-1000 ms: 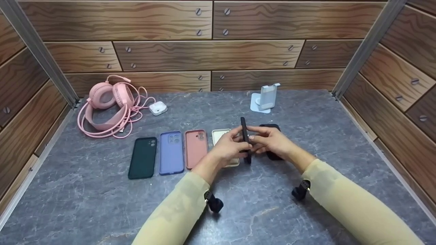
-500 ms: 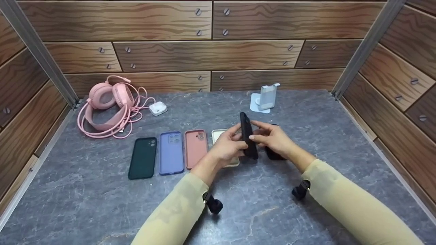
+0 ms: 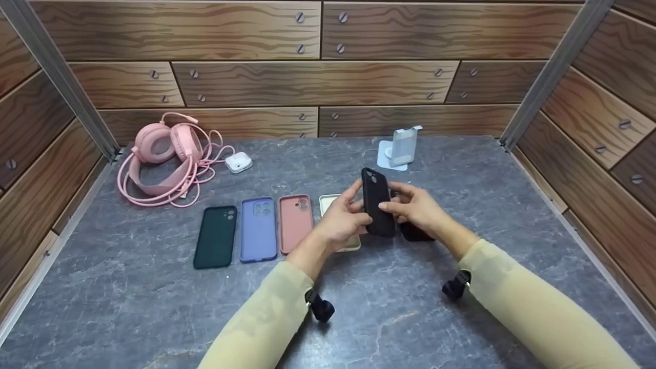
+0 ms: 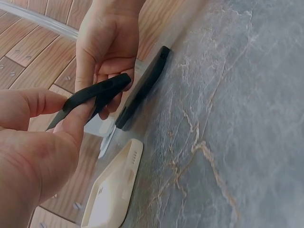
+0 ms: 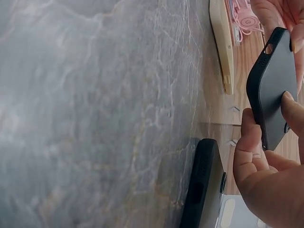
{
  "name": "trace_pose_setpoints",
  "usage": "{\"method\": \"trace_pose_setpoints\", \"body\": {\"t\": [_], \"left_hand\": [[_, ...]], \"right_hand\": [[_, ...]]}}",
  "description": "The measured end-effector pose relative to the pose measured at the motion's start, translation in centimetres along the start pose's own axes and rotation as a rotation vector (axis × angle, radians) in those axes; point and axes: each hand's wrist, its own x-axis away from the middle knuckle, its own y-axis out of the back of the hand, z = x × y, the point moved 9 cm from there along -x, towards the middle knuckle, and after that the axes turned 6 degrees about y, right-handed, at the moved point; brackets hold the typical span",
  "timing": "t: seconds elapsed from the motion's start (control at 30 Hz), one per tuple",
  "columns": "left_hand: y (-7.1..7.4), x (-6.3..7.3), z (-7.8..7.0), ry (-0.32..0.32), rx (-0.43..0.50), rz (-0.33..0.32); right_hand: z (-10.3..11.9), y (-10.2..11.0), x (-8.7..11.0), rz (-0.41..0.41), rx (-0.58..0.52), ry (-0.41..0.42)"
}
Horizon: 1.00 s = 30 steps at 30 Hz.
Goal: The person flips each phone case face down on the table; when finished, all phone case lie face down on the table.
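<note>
A black phone case [image 3: 377, 205] with camera cutouts at its top is held up off the table between both hands, its back turned toward the head camera. On its left edge, the left hand [image 3: 342, 219] grips with thumb and fingers. The right hand [image 3: 415, 209] pinches the opposite edge, thumb on the back and fingers behind. In the right wrist view a port opening shows at the end of the held case [image 5: 273, 90]. Below the right hand lies a second black case [image 3: 416, 232], partly hidden. A cream case [image 4: 114, 187] lies beneath the left hand.
Left of the hands lie a pink case [image 3: 295, 224], a purple case [image 3: 258, 229] and a dark green case [image 3: 215, 237] in a row. Pink headphones [image 3: 161, 159] with tangled cable and a white earbud case [image 3: 239, 162] stand back left. A light phone stand [image 3: 404, 146] is behind.
The held black case has turned from edge-on to showing its back, and tilted slightly right. The right hand has shifted a little right with its thumb on the back.
</note>
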Motion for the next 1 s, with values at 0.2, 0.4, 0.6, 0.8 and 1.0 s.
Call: {"method": "trace_pose_setpoints", "body": {"t": [0.2, 0.4, 0.6, 0.8, 1.0], "left_hand": [[1.3, 0.0, 0.1, 0.009, -0.112, -0.087], [2.1, -0.1, -0.2, 0.0, -0.188, -0.147], [2.8, -0.1, -0.6, -0.008, -0.363, -0.221], [3.3, -0.6, -0.2, -0.016, -0.402, -0.239], [3.5, -0.9, 0.6, 0.008, -0.394, -0.251]], "right_hand": [[0.2, 0.5, 0.1, 0.005, 0.076, 0.011], [0.3, 0.5, 0.0, 0.026, 0.059, 0.02], [0.4, 0.6, 0.0, 0.028, 0.055, 0.03], [0.8, 1.0, -0.1, -0.012, 0.1, 0.068], [0.7, 1.2, -0.2, -0.049, 0.177, 0.1]]}}
